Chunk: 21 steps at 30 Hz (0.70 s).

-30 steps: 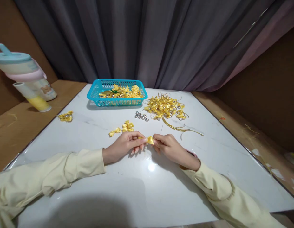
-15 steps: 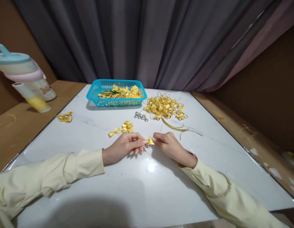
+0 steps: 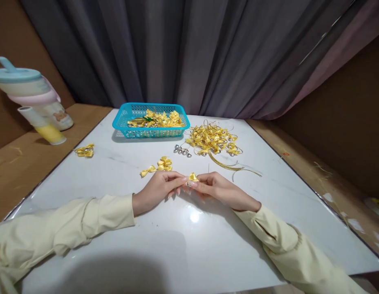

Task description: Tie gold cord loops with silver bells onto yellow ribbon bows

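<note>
Between my two hands is a yellow ribbon bow (image 3: 193,177), with a bit of a silver bell showing under the fingertips. My left hand (image 3: 162,186) pinches the bow's left side between thumb and fingers. From the right, my right hand (image 3: 216,188) grips it too, its thumb lying across the front. Fingers cover most of the bow and bell. Just beyond my left hand lie several loose yellow bows (image 3: 164,163). A small group of silver bells (image 3: 181,150) sits farther back, beside a heap of yellow bows with bells and gold cords (image 3: 212,138).
A blue basket (image 3: 122,125) of bows and bells stands at the back of the white table (image 3: 122,261). Gold cords (image 3: 226,165) lie right of centre, another bow bundle (image 3: 85,150) at left. A tumbler (image 3: 32,96) and a ribbon-wound tube (image 3: 46,130) stand far left.
My right hand has turned over, so its thumb now lies across the front of the bow near my left fingertips. The bow has tilted and the bell is more covered.
</note>
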Each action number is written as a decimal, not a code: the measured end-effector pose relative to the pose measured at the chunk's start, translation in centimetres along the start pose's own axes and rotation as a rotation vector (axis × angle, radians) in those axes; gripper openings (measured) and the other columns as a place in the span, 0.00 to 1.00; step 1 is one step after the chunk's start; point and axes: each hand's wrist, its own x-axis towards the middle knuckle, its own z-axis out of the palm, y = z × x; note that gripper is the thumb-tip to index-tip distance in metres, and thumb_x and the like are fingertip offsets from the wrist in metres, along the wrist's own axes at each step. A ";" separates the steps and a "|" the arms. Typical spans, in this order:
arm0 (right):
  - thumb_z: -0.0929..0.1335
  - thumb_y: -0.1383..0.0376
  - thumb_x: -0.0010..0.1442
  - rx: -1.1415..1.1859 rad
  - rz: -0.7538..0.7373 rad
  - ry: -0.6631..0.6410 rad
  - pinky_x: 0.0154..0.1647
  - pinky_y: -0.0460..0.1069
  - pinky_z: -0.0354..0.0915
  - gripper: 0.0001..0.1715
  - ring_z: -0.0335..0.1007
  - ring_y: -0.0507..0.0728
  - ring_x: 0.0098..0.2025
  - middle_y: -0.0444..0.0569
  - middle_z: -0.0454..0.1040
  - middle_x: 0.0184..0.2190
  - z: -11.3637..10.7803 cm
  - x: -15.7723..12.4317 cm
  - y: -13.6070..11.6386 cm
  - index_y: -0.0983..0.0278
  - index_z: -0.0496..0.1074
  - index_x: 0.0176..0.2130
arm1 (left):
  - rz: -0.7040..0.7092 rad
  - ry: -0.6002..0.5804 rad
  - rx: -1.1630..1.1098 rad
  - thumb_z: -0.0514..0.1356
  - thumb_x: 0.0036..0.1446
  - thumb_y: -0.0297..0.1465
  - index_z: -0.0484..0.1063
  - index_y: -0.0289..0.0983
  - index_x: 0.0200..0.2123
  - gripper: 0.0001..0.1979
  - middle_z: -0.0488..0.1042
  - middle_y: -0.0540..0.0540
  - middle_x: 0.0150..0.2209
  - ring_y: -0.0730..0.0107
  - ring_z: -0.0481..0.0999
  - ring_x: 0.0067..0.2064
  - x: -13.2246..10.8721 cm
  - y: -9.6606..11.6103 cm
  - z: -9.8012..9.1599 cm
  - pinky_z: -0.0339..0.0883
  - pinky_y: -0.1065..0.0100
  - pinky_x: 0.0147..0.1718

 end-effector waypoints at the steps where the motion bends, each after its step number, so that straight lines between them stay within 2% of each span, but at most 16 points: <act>1: 0.65 0.50 0.58 0.031 -0.007 -0.012 0.19 0.45 0.45 0.22 0.48 0.46 0.18 0.40 0.63 0.17 0.1 0.1 0.0 0.68 0.71 0.31 | 0.006 0.003 0.016 0.59 0.54 0.38 0.74 0.33 0.26 0.14 0.67 0.52 0.19 0.82 0.58 0.17 0.0 -0.1 0.0 0.52 0.75 0.16; 4: 0.65 0.51 0.58 0.118 -0.008 -0.047 0.19 0.45 0.43 0.21 0.46 0.45 0.17 0.39 0.63 0.17 0.2 0.3 0.2 0.68 0.69 0.31 | 0.021 0.004 0.046 0.58 0.55 0.39 0.74 0.33 0.24 0.16 0.67 0.52 0.20 0.81 0.58 0.18 0.0 -0.2 -0.1 0.52 0.75 0.17; 10: 0.66 0.53 0.58 0.244 0.017 -0.106 0.18 0.45 0.39 0.20 0.42 0.44 0.16 0.40 0.65 0.18 -0.1 0.3 0.6 0.69 0.70 0.32 | 0.027 0.054 0.089 0.58 0.55 0.39 0.73 0.34 0.22 0.16 0.57 0.56 0.13 0.80 0.55 0.17 -0.2 0.3 0.0 0.48 0.75 0.17; 16: 0.65 0.54 0.59 0.323 0.042 -0.109 0.17 0.45 0.38 0.19 0.40 0.44 0.16 0.41 0.65 0.17 0.0 0.7 1.3 0.69 0.71 0.32 | 0.064 0.085 0.131 0.59 0.54 0.38 0.73 0.34 0.22 0.15 0.65 0.53 0.18 0.79 0.56 0.19 -0.2 0.6 0.1 0.51 0.74 0.19; 21: 0.62 0.53 0.61 0.158 0.005 -0.070 0.18 0.45 0.45 0.23 0.45 0.46 0.16 0.40 0.62 0.15 -0.2 0.6 1.4 0.70 0.72 0.36 | 0.011 0.078 0.070 0.58 0.54 0.38 0.71 0.34 0.25 0.13 0.65 0.53 0.19 0.80 0.56 0.18 0.0 0.5 0.1 0.50 0.75 0.17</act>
